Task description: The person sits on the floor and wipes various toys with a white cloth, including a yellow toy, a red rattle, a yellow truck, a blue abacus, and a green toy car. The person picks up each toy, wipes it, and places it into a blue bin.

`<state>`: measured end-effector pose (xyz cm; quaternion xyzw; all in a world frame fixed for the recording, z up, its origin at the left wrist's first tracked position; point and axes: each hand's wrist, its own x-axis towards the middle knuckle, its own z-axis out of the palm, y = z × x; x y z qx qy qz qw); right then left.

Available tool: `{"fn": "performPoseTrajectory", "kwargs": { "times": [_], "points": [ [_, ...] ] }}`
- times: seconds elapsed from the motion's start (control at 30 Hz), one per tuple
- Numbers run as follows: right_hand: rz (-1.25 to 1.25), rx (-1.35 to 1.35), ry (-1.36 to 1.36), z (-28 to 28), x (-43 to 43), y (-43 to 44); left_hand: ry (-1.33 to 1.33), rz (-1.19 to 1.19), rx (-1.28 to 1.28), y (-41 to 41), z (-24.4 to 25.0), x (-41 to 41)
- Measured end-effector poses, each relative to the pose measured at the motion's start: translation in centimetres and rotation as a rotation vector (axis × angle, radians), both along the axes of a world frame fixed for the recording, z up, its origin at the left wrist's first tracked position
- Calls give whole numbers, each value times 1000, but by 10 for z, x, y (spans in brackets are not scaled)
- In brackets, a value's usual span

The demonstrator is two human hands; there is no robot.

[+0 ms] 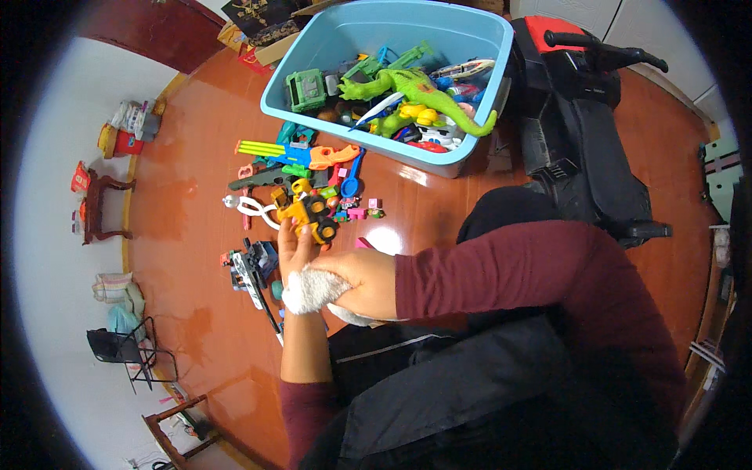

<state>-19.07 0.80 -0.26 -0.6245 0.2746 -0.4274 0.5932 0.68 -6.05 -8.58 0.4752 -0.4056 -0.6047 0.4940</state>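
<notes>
My left hand (295, 247) holds a yellow toy construction truck (314, 217) with black wheels, above the toys on the floor. Reaching across from the right, my right hand (355, 273) has a white fluffy cloth (314, 289) at it, over my left wrist; most of its fingers are hidden. Beyond the truck lie a blue and orange toy blaster (299, 155), a blue toy spoon (351, 183), a dark green toy gun (264, 177) and small blocks. A black and white toy gun (252, 276) lies left of my left wrist.
A light blue plastic tub (376, 144) holds a green toy dinosaur (417, 91), green toy vehicles and other toys. At right stands a black ride-on vehicle (605, 147) with handlebars. A wooden stool (100, 205) and a black folding chair (120, 346) are along the left wall.
</notes>
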Motion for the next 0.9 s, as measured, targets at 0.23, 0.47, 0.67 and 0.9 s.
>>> {"fn": "performPoseTrajectory", "kwargs": {
  "times": [0.23,0.47,0.67,0.9],
  "points": [
    [-303,-173,-162,-2,-13,-3,-752,-171,-851,-48,-10,-121],
    [-285,-144,-172,2,-33,-10,-980,-478,-1233,-76,8,-206],
    [-231,-80,-204,9,-52,-13,-1199,-697,-1246,-100,-15,-216],
    [-263,-22,23,6,-54,-12,-1247,-576,-1092,-95,-31,-205]
  ]
}}
